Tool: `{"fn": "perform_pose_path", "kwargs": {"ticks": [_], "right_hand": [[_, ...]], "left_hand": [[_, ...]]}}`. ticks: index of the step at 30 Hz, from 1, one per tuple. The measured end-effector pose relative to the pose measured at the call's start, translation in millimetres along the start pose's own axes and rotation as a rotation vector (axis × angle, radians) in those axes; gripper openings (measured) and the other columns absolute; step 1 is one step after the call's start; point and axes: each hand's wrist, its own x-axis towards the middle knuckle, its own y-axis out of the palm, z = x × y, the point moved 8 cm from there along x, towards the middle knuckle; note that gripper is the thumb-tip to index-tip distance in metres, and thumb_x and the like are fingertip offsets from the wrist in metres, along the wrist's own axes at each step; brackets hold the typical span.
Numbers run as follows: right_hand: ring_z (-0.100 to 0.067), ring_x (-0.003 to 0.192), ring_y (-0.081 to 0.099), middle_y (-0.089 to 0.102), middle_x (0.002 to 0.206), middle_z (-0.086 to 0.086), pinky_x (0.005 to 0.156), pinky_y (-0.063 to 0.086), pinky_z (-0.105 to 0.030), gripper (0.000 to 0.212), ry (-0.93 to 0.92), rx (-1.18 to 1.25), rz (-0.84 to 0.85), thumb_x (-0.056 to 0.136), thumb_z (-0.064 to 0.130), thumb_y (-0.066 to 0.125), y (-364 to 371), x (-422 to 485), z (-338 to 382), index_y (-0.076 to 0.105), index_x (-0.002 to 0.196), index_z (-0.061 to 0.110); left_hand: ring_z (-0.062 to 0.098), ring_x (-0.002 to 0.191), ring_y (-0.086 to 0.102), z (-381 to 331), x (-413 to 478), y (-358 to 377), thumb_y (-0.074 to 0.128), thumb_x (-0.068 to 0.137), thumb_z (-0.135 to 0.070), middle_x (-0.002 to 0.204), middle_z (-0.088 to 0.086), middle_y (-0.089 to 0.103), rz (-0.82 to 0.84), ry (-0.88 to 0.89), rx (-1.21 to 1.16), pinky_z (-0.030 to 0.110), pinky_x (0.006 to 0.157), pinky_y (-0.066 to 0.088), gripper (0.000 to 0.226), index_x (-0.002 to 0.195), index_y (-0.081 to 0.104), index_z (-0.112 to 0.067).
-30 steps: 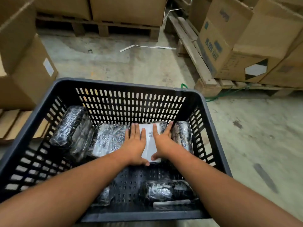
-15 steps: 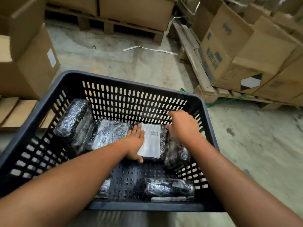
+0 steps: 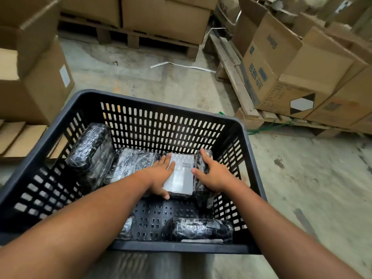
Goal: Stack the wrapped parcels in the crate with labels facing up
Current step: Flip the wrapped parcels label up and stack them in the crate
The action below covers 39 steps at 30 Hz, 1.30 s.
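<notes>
A dark slotted plastic crate [image 3: 161, 101] holds several parcels in black shiny wrap. One parcel [image 3: 182, 176] lies flat at the back with its white label up. My left hand [image 3: 159, 174] lies flat on its left edge, fingers together. A narrow parcel [image 3: 202, 190] stands on edge against the crate's right wall, and my right hand [image 3: 213, 172] grips it from above. Another parcel [image 3: 130, 165] lies flat to the left, one [image 3: 90, 150] leans in the back left corner, and one [image 3: 199, 229] lies by the near wall.
Cardboard boxes [image 3: 281, 73] sit on wooden pallets [image 3: 237, 77] to the right and at the back. More boxes [image 3: 36, 81] stand at the left. A white strap [image 3: 181, 65] lies on the concrete floor beyond the crate.
My right hand has come down from the crate's back right onto the standing parcel beside the labelled one. The left hand stays on the labelled parcel. The view has tilted up a little.
</notes>
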Motion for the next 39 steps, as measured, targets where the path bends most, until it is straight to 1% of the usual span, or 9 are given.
{"fn": "perform_pose_path", "kwargs": {"ticks": [4,12,17,20,26,30,32,35,39], "right_hand": [[-0.023,0.095,0.069,0.05,0.15,-0.018,0.092,0.059,-0.037,0.083,-0.011,0.123,-0.071,0.098,0.036,0.06,-1.5,2.5,1.4,0.01,0.164,0.039],[-0.029,0.124,0.059,0.048,0.156,-0.007,0.105,0.049,-0.037,0.078,0.045,0.322,-0.221,0.091,0.039,0.062,-57.7,-10.9,-11.8,0.027,0.161,0.036],[-0.02,0.087,0.068,0.032,0.164,0.01,0.054,0.063,-0.052,0.073,0.024,0.824,-0.236,0.097,0.019,0.065,-92.6,-24.2,1.9,0.03,0.161,0.022],[-0.029,0.093,0.071,0.03,0.166,0.005,0.045,0.06,-0.045,0.07,-0.03,0.97,-0.193,0.097,0.017,0.067,-106.7,-34.2,19.4,0.034,0.159,0.02],[-0.043,0.083,0.077,0.053,0.14,-0.031,0.06,0.064,-0.042,0.074,-0.169,1.092,-0.057,0.1,0.04,0.065,-122.7,-59.9,48.5,0.027,0.162,0.024],[-0.023,0.085,0.078,0.076,0.11,-0.012,0.073,0.065,-0.046,0.066,-0.286,0.803,-0.423,0.092,0.051,0.07,-140.4,-68.9,44.3,0.052,0.15,0.024],[-0.017,0.106,0.069,0.068,0.128,-0.001,0.095,0.058,-0.047,0.07,-0.377,0.637,-0.535,0.083,0.053,0.078,-137.5,-72.9,44.0,0.056,0.146,0.034],[-0.011,0.142,0.042,0.036,0.161,0.012,0.118,0.037,-0.038,0.117,-0.492,0.552,-0.243,0.066,0.043,0.095,-98.8,-62.1,53.8,0.026,0.161,0.04],[0.001,0.147,0.023,0.023,0.161,0.022,0.114,0.022,-0.019,0.145,-0.493,0.487,-0.16,0.053,0.042,0.103,-71.6,-50.9,56.7,0.007,0.162,0.044]], "left_hand": [[0.032,0.146,-0.025,-3.1,-2.9,-2.8,0.076,0.076,-0.058,0.153,0.012,-0.038,0.029,-0.012,0.024,0.052,0.123,0.0,0.133,0.152,-0.023,-0.013],[0.013,0.149,0.026,-49.6,-37.5,-75.2,0.074,0.072,-0.069,0.163,-0.007,0.025,-0.194,0.218,-0.298,0.03,0.118,0.02,0.111,0.159,0.019,-0.026],[-0.023,0.136,0.016,-86.9,-74.7,-110.0,0.078,0.066,-0.072,0.146,-0.051,0.015,-0.429,0.375,-0.557,0.002,0.106,0.017,0.11,0.148,0.005,-0.063],[-0.006,0.136,0.04,-94.4,-87.4,-127.0,0.083,0.073,-0.053,0.152,-0.023,0.042,-0.538,0.382,-0.63,0.019,0.111,0.036,0.108,0.154,0.012,-0.052],[0.012,0.108,0.069,-81.2,-129.2,-171.9,0.077,0.077,-0.018,0.129,-0.001,0.067,-0.807,0.442,-0.725,0.035,0.091,0.057,0.097,0.158,0.025,-0.032],[0.017,0.095,0.074,-44.1,-148.5,-185.0,0.076,0.074,0.0,0.111,0.004,0.075,-0.858,0.443,-1.116,0.028,0.082,0.058,0.1,0.154,0.027,-0.036],[0.023,0.097,0.074,-30.9,-152.8,-185.6,0.073,0.074,0.002,0.111,0.008,0.076,-0.849,0.445,-1.292,0.034,0.08,0.06,0.099,0.153,0.029,-0.038],[0.023,0.1,0.071,-18.0,-150.9,-181.4,0.068,0.078,0.008,0.118,0.015,0.073,-0.836,0.415,-1.467,0.036,0.08,0.059,0.092,0.148,0.036,-0.043],[0.028,0.116,0.066,-12.7,-138.0,-168.9,0.081,0.068,-0.019,0.129,0.001,0.069,-0.662,0.346,-1.528,0.054,0.093,0.054,0.095,0.145,0.037,-0.054]]}}
